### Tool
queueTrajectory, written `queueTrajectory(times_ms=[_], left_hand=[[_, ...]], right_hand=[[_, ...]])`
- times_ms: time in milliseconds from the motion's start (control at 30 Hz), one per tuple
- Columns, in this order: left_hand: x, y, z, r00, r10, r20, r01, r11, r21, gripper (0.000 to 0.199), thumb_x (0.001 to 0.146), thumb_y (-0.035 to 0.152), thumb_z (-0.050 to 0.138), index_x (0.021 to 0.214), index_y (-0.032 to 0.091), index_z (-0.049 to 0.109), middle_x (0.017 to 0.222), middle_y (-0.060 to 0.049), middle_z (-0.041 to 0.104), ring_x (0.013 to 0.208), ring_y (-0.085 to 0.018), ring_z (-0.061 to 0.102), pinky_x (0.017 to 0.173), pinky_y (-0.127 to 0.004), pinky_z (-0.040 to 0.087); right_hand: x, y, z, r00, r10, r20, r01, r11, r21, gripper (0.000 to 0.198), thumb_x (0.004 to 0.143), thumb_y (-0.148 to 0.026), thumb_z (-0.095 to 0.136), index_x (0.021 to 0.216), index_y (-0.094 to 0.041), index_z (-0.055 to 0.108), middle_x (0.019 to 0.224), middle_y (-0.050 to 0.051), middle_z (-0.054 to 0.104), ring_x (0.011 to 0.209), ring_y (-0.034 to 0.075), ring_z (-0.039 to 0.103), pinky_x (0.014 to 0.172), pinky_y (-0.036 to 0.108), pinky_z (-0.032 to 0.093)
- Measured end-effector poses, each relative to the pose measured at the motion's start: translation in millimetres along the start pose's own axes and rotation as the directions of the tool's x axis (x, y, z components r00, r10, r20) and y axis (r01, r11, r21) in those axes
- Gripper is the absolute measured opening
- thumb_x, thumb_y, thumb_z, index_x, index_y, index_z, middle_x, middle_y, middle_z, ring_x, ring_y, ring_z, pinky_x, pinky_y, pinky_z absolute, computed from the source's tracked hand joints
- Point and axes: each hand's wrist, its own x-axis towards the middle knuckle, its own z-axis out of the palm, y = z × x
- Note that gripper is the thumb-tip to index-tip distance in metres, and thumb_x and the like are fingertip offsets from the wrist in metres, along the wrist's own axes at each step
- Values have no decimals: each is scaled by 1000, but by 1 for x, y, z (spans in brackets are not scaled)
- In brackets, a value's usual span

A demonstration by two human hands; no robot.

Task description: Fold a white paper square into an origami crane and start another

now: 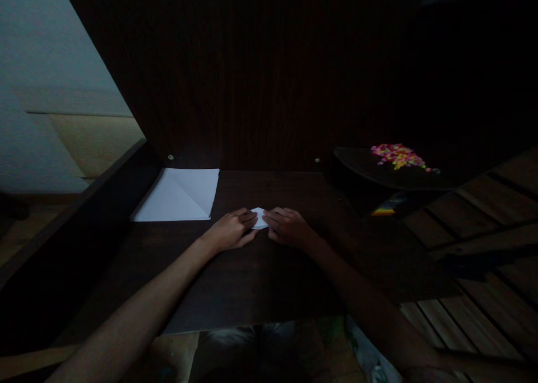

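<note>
A small folded piece of white paper (260, 218) lies on the dark wooden desk (235, 282), with both hands at its sides. At its left edge, my left hand (233, 227) has its fingers closed over the paper, the thumb lower and nearer me. My right hand (290, 226) grips the right side, fingertips on the paper and thumb tucked near the bottom edge. Parts of the paper are hidden under the fingers. To the left rests a stack of white paper sheets (180, 195), the top one showing a diagonal crease.
A dark upright panel (260, 80) rises behind the desk. At the right, a low curved shelf (357, 161) bears a pile of small pink, red and yellow pieces (398, 156). A dark side board (92, 203) borders the left. Wooden slats (483, 226) show at far right.
</note>
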Motion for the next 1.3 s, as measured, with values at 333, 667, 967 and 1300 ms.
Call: queueTrajectory(times_ms=[333,667,967,1300], left_hand=[[7,-1,-15,933,-358,-20,306,823,-478,30,93,32,50,110,19,70,108,-4,73,92,-21,69,85,-31,52],[11,0,-20,867,-467,175,483,702,-523,37,89,48,54,85,15,70,69,-2,65,63,-15,58,57,-24,41],[11,4,-1,926,-376,30,364,869,-334,28,94,37,48,85,16,64,87,-8,64,87,-23,59,85,-38,46],[13,8,-4,909,-416,4,394,857,-332,32,100,35,35,88,18,60,83,-4,64,80,-21,60,84,-37,44]], right_hand=[[8,10,-13,965,198,-171,-107,895,434,23,90,-26,52,102,-20,71,103,6,74,90,19,66,84,32,48],[12,18,-26,944,286,167,-328,741,586,19,84,-31,61,89,-17,73,81,2,72,74,17,64,65,26,43],[13,12,-14,958,269,100,-286,858,426,13,86,-26,60,85,-18,70,87,5,68,83,19,60,74,30,41],[11,12,-6,947,316,62,-289,749,597,10,83,-21,59,91,-19,65,83,1,66,76,16,59,67,26,40]])
